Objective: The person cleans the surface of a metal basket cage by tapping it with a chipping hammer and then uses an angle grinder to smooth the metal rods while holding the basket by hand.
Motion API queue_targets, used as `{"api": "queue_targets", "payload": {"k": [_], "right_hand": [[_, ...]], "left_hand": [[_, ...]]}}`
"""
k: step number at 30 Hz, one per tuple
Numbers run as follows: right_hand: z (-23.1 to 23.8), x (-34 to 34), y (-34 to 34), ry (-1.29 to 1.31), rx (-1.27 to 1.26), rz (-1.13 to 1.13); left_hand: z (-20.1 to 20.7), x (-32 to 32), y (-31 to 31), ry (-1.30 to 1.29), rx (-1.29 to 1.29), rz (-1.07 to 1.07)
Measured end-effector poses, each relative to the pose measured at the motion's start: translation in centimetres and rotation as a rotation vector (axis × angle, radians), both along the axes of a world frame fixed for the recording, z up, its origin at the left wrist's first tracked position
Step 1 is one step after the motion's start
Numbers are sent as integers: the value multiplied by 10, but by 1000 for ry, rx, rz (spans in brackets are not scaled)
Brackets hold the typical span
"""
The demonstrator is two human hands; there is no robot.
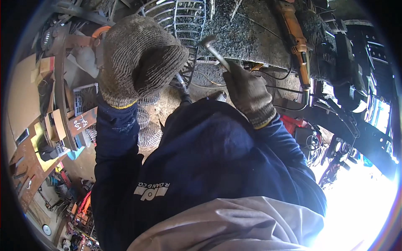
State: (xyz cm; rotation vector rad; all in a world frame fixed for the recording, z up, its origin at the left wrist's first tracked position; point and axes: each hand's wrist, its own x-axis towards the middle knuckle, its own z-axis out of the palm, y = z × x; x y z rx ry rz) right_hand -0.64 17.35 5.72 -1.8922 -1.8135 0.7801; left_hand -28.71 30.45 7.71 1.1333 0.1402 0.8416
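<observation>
Wire frame lies beyond the left hand, grip hidden; right hand clasps a hammer slanting toward it.

We've got a dark workbench up top, surface strewn with dark grit. Orange power tool lies along its right part, lower end past the front edge. Curved wire frame overlaps the bench's left part; we can't tell if it rests there. Floor: we see round wire grilles. Brown table, left: yellow sheet, small tools.
</observation>
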Motion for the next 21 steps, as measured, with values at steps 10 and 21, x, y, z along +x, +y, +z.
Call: {"api": "queue_targets", "payload": {"k": [10, 21], "right_hand": [[-9, 2, 5, -53, 105, 27], [3, -8, 6, -58, 41, 43]], "left_hand": [[6, -4, 6, 219, 386, 69], [23, -1, 10, 572, 1121, 361]]}}
